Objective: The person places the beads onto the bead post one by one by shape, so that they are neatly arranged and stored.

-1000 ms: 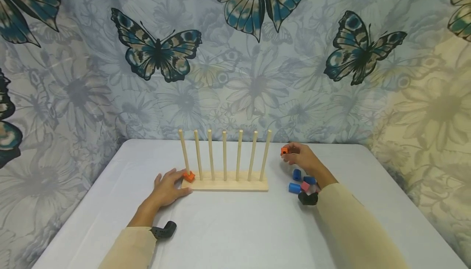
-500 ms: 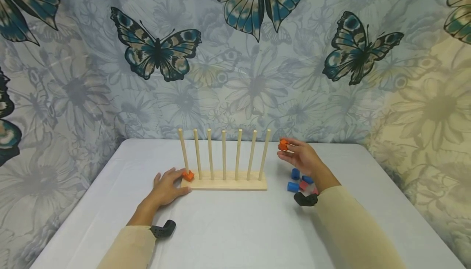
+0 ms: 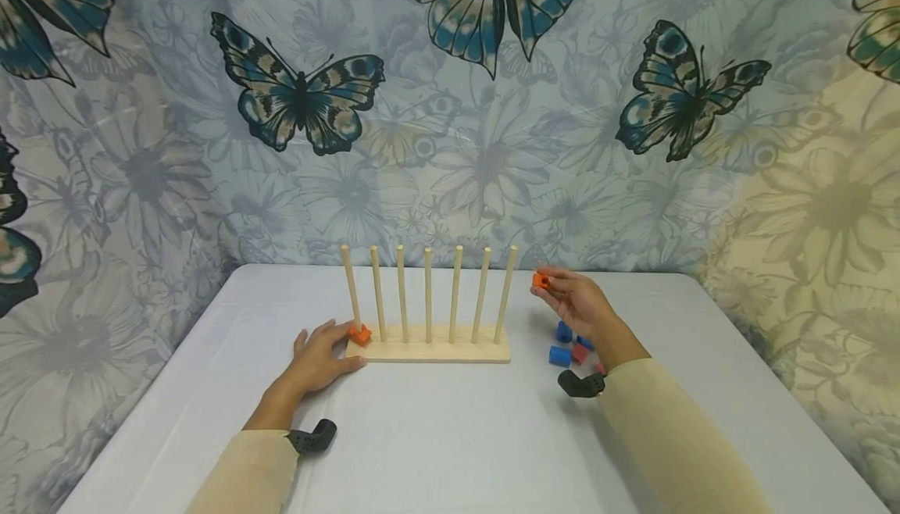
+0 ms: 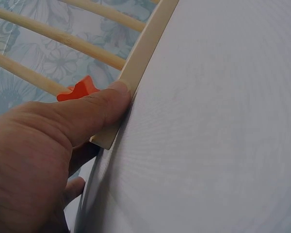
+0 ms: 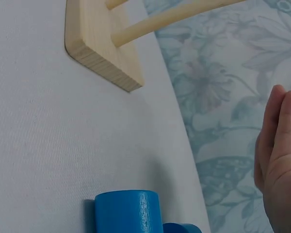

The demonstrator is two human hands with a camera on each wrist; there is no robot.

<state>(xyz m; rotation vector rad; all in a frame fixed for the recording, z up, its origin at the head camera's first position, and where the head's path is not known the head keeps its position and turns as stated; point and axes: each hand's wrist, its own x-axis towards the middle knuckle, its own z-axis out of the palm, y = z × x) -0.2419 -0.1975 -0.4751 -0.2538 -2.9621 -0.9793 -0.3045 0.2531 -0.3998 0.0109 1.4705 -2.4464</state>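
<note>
A wooden peg board (image 3: 432, 354) with a row of upright pegs stands on the table. My left hand (image 3: 319, 358) grips its left end, thumb against the front edge and fingers behind, as the left wrist view shows. An orange star-shaped bead (image 4: 80, 91) sits low on the leftmost peg. Off the board's right side, raised above the table, my right hand (image 3: 583, 307) pinches another orange bead (image 3: 539, 280), its dark hole facing the head camera. Just a sliver of this bead shows in the right wrist view, where fingers (image 5: 283, 131) hide the rest.
Below my right hand lie several loose beads: blue cylinders (image 3: 560, 356) and reddish pieces (image 3: 580, 353), partly hidden by the wrist. One blue cylinder (image 5: 128, 213) stands large in the right wrist view. A butterfly-print cloth (image 3: 492, 162) hangs behind the white table (image 3: 450, 436).
My right hand has risen slightly and moved a little left with the orange bead, which has turned between its fingers. The left hand stays in place on the peg board.
</note>
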